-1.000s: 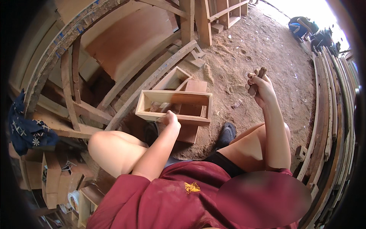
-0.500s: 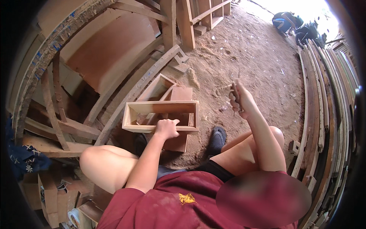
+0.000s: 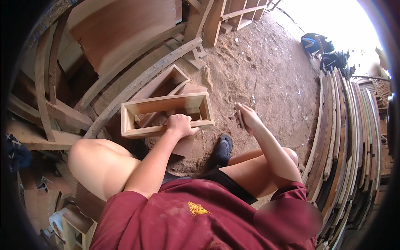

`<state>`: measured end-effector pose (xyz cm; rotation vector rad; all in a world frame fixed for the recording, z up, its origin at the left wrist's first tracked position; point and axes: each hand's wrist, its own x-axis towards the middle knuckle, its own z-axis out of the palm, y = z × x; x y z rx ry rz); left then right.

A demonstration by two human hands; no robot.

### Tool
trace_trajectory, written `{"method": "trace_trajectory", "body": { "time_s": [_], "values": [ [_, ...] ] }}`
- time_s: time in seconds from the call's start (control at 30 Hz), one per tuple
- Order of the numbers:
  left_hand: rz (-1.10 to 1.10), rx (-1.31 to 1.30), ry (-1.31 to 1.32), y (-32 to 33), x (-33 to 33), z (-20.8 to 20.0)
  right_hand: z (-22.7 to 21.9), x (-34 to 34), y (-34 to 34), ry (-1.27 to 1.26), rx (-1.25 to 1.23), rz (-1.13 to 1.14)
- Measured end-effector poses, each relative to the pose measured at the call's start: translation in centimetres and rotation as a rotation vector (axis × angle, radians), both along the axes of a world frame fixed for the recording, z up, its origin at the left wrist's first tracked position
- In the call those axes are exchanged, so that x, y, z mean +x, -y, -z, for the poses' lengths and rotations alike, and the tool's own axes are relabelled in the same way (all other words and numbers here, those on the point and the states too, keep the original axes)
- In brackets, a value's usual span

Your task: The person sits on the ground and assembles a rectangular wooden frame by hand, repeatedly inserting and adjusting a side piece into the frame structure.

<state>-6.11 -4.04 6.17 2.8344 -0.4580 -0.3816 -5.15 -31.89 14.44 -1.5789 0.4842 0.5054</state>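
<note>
An open rectangular wooden frame (image 3: 143, 133), pale and bottomless, is propped in front of me. My left hand (image 3: 180, 126) grips its near rail toward the right end, fingers over the top and thumb to the right. My right hand (image 3: 248, 119) is raised to the right of the frame, apart from it. Its fingers are closed on a thin, flat, grey-brown piece (image 3: 238, 115) whose kind I cannot make out. Behind and under the frame are another wooden frame (image 3: 179, 73) and a reddish-brown board (image 3: 183, 146), partly hidden.
Curved timber ribs (image 3: 141, 75) and a large brown panel (image 3: 121, 35) stand at the left. Long stacked planks (image 3: 333, 137) line the right side. Sandy ground (image 3: 266, 71) lies ahead, with bags (image 3: 316, 43) at the far right. A wooden box (image 3: 75, 218) sits at lower left.
My right hand has come down and nearer the frame, with the thin piece still in it. My left hand keeps its grip on the frame. The whole view has shifted a little.
</note>
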Motion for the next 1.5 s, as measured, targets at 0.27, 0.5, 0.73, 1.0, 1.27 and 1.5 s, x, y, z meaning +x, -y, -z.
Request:
{"method": "trace_trajectory", "body": {
  "time_s": [0.27, 0.5, 0.73, 1.0, 1.27, 1.5],
  "values": [
    [-0.031, -0.165, 0.226, 2.7, 0.6, 0.0, 7.0, 2.7, -4.8, 0.206, -0.399, -0.221],
    [0.070, -0.106, 0.048, 2.8, 0.8, -0.7, 11.8, 4.5, -8.0, 0.427, -0.787, -0.212],
    [0.056, -0.135, -0.031, 2.4, 1.1, -0.3, 11.7, 3.0, -8.2, 0.379, -0.616, -0.205],
    [0.115, -0.115, 0.056, 3.4, 0.8, -0.7, 13.7, 5.8, -7.1, 0.454, -0.763, -0.257],
    [0.118, -0.131, 0.022, 2.6, 1.1, 0.2, 12.1, 2.3, -8.2, 0.320, -0.641, -0.204],
    [0.153, -0.076, 0.028, 2.9, 0.9, -0.2, 13.6, 8.8, -9.0, 0.396, -0.682, -0.176]
  ]
}}
